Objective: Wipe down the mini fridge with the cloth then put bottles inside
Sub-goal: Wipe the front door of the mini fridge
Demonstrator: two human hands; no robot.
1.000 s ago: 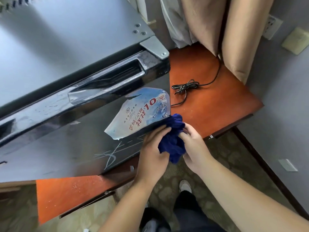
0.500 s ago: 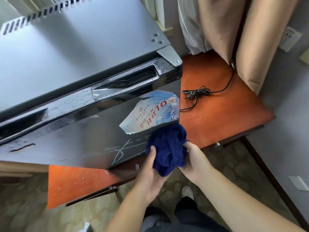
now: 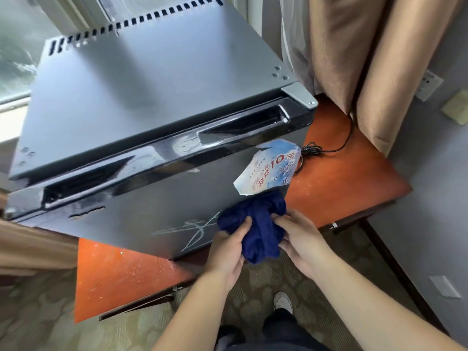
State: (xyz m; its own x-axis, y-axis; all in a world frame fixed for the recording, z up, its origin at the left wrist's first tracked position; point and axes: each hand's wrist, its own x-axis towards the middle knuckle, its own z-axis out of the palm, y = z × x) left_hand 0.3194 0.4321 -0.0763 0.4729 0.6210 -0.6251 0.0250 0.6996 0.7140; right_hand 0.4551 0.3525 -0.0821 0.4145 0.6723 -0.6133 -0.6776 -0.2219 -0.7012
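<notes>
Two hands are now closed on the cloth (image 3: 255,224): the left hand (image 3: 229,245), cupped loosely under the bundle half a second ago, is curled round its left side with the thumb on top, and its right side is pinched by the right hand (image 3: 301,239), so the cloth is judged to be regathered for further wiping. The cloth, dark blue and bunched into soft folds, is held against the lower right front of the mini fridge (image 3: 152,97), just below the torn sticker (image 3: 268,171). The mini fridge is seen shut, with smears on its glossy top trim, so wiping is judged unfinished.
</notes>
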